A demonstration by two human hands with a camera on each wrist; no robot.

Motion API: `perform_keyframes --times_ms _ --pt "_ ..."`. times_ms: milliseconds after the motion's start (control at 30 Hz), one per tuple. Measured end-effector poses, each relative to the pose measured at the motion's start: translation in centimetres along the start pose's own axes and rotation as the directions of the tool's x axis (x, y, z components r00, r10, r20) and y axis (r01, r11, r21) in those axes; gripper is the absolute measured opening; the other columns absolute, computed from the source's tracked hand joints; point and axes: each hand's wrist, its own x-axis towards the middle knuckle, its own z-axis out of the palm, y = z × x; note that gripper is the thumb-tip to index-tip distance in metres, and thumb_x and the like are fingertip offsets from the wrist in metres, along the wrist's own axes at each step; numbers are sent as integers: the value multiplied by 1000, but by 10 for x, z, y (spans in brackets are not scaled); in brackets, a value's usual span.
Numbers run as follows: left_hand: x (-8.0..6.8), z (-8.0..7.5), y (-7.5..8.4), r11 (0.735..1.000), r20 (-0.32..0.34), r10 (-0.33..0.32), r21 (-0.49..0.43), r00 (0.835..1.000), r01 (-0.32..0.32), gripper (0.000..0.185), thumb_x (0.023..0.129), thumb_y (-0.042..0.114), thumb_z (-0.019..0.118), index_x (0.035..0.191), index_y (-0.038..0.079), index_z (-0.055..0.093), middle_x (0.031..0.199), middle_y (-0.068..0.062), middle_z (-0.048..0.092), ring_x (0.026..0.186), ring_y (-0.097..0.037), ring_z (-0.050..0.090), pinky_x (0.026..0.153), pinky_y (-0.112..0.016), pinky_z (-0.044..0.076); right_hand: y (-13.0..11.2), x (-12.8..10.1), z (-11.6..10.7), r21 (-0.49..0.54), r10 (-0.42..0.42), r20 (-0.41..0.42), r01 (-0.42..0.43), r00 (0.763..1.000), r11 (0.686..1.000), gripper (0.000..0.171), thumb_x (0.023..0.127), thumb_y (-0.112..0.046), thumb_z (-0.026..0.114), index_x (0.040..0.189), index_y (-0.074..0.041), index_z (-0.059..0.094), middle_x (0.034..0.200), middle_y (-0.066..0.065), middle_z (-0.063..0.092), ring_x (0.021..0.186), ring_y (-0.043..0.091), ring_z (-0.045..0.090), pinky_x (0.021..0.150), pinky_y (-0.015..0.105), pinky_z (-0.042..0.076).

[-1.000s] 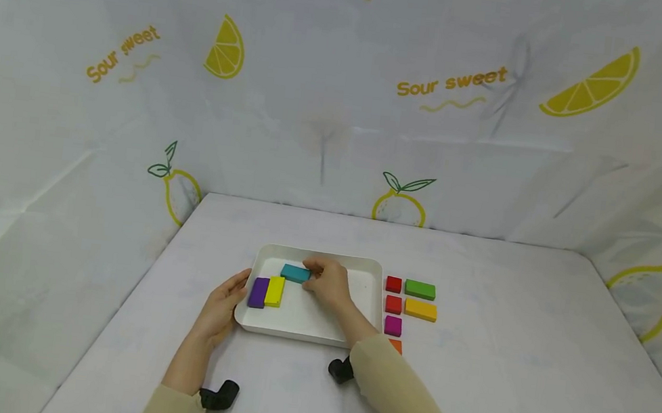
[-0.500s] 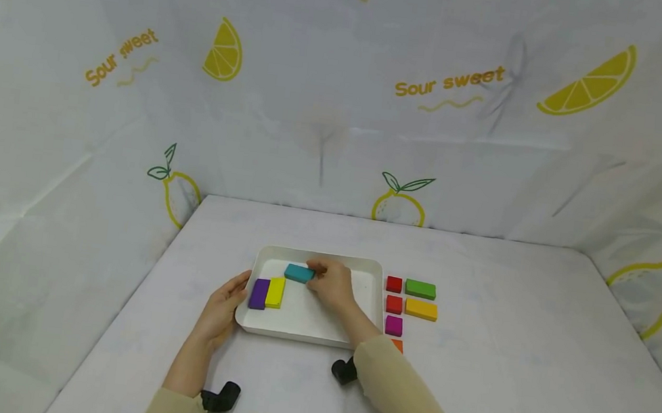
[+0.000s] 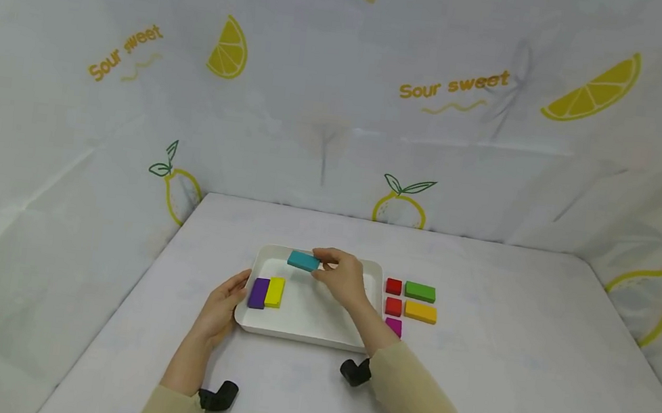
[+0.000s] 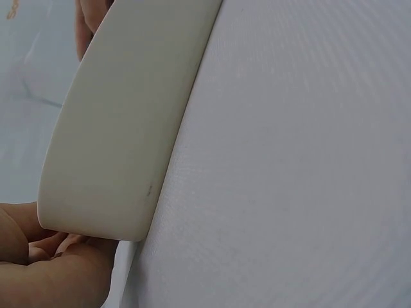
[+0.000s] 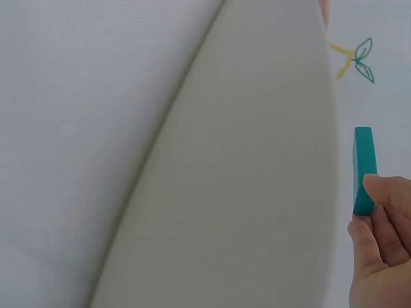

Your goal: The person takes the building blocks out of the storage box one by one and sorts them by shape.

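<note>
In the head view, my right hand (image 3: 342, 279) pinches one end of a teal rectangular block (image 3: 303, 261) between thumb and fingers, raised over the far part of a white tray (image 3: 297, 339). The right wrist view shows the teal block (image 5: 364, 154) sticking out beyond the thumb, with the tray's side (image 5: 244, 160) filling the middle. My left hand (image 3: 220, 310) holds the tray's left edge; in the left wrist view its fingers bend close against the tray's end. Inside the tray, a purple block (image 3: 258, 293) and a yellow block (image 3: 275, 292) lie side by side at the left.
To the tray's right on the white table (image 3: 503, 362) lie two red blocks (image 3: 393, 286), a green block (image 3: 420, 291), an orange-yellow block (image 3: 420, 311) and a magenta block (image 3: 393, 327), partly behind the right arm. A lemon-printed cloth (image 3: 291, 127) stands behind the table.
My right hand has lifted the teal block off the tray floor, moving it up and slightly right. The left hand and the other blocks have stayed put; the right arm now covers the orange block.
</note>
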Motion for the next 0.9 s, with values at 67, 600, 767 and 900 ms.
perform_keyframes --times_ms 67,600,767,900 --pt "0 1 0 1000 0 0 -3 1000 0 50 106 3 32 155 -1 24 163 -22 21 154 -32 18 127 -45 19 -4 -2 -8 17 2 -2 -2 1000 1000 38 82 -1 77 119 -8 72 119 7 73 114 23 64 96 31 57" --pt "-1 -1 3 1000 -19 -11 -3 1000 11 50 105 3 34 155 0 25 163 -22 22 154 -32 19 127 -45 20 15 -34 -93 11 27 -40 -26 999 1000 41 85 -3 74 126 -7 67 129 11 68 123 27 61 98 31 54" --pt "-3 0 4 1000 -11 -20 4 1000 20 50 106 5 34 155 2 26 164 -20 21 155 -31 18 127 -44 20 29 -48 -114 -47 72 -73 -76 995 996 41 87 -6 73 128 -10 66 131 12 67 123 29 63 95 32 55" --pt "-4 1 4 1000 -7 -17 6 1000 17 50 106 5 33 155 2 25 164 -20 20 155 -31 17 127 -45 19 38 -61 -130 -87 73 -96 -82 993 993 41 88 -7 72 128 -8 65 132 14 65 123 32 62 94 30 55"
